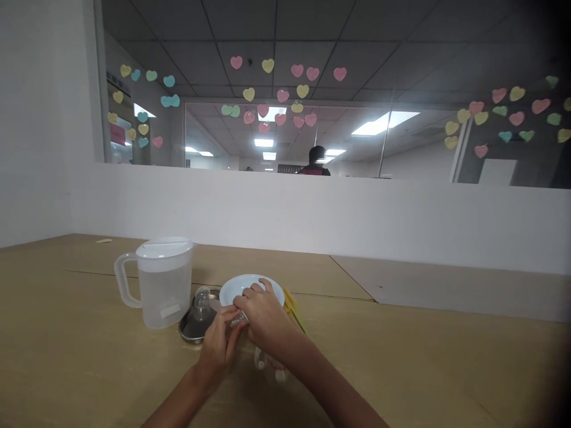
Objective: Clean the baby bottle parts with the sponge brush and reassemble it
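Close together over the front of a white bowl (227,289), both hands grip a small, pale cylindrical piece with printing on it (239,320). My left hand (217,337) pinches it from the left, thumb below and fingers above. My right hand (263,312) curls around its other end, which the fingers hide. Under my right wrist, a clear object with red markings and white rounded ends (271,364) sits on the table, partly covered by the forearm. A metal tray (191,333) left of my hands carries a clear dome-shaped cap (202,300).
A translucent lidded pitcher (164,291) stands at the left, its handle pointing left. Right of the bowl lies a yellow utensil with a green handle (291,302). The wooden table (423,356) meets a white wall (267,208) below a window; a person (316,161) is beyond it.
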Available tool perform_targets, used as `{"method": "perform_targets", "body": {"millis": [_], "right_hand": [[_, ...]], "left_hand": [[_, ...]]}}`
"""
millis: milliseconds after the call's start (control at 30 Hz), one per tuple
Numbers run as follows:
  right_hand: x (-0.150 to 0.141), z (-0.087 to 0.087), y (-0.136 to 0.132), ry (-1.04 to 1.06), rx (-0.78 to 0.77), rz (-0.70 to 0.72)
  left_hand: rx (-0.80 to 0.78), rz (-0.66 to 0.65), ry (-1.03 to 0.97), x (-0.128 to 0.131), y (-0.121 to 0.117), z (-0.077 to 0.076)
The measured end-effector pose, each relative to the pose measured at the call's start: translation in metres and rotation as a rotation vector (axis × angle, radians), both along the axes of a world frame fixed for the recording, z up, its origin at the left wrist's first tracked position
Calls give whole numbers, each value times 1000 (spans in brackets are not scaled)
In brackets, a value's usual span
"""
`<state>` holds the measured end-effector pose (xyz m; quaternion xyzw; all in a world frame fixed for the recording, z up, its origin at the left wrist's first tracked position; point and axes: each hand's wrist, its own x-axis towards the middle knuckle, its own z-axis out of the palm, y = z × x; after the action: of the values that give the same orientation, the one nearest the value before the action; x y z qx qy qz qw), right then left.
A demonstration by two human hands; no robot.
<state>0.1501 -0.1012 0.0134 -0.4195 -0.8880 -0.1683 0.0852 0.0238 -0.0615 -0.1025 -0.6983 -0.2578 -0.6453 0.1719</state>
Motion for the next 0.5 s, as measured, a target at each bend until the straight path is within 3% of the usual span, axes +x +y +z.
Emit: {"method": "perform_targets", "body": {"millis": [267, 500], "right_hand": [[12, 4, 4, 5, -98, 97], [21, -4, 19, 165, -196, 168]], "left_hand": [[92, -54, 69, 3, 3, -3], [-49, -103, 17, 1, 4, -5]]}}
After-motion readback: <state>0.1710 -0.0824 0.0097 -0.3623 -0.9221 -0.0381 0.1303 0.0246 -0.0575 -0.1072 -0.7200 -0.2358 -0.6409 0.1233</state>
